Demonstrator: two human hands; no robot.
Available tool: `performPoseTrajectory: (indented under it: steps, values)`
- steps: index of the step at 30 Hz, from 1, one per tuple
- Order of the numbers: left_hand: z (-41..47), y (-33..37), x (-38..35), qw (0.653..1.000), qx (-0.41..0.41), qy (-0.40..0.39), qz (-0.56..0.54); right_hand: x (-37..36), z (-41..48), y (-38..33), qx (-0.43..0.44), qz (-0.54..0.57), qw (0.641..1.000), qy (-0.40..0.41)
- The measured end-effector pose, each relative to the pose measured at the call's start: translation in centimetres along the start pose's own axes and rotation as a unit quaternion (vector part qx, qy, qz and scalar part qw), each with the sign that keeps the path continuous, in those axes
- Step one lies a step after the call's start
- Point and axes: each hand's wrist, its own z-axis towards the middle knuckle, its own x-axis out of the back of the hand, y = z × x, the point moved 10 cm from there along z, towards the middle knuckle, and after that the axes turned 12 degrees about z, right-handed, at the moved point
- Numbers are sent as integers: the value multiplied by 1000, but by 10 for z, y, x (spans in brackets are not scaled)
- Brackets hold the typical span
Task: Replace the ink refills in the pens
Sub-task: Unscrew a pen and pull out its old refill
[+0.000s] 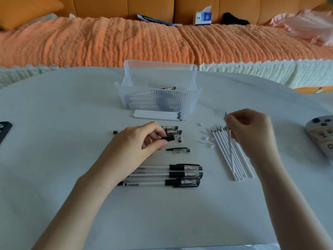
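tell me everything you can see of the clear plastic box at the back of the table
The clear plastic box is rectangular, open-topped, with ribbed walls and a flared rim. It stands upright on the white table, at its far middle. Pens show blurred through the front wall. A row of white refills lies along its front base; whether they touch it is unclear. Neither the left hand nor the right hand touches it.

A home living room. An orange sofa [216, 8] runs along the far side, its seat draped in an orange knitted throw [108, 42] edged with white lace. A tissue box [203, 18] and a pink cushion [306, 24] lie on it. A white surface [54, 114] stands just in front.
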Motion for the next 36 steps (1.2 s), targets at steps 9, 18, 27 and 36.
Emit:
performPoseTrajectory:
  steps: [9, 18, 27, 36]
  values:
    - [0, 0, 2, 1000, 6, 1, 2, -17, -2, 11, 30, -191, 981, -27]
    - [0, -2, 3, 1000, 7, 1, 9, -35, -5, -11, 135, -222, 964, -49]
    - [1, -2, 5, 1000, 12, 2, 0, -110, -26, -19, 291, -314, 888, -166]
    - [-1, -4, 9, 1000, 17, 1, -6, -103, -22, -15, 315, -288, 896, -127]
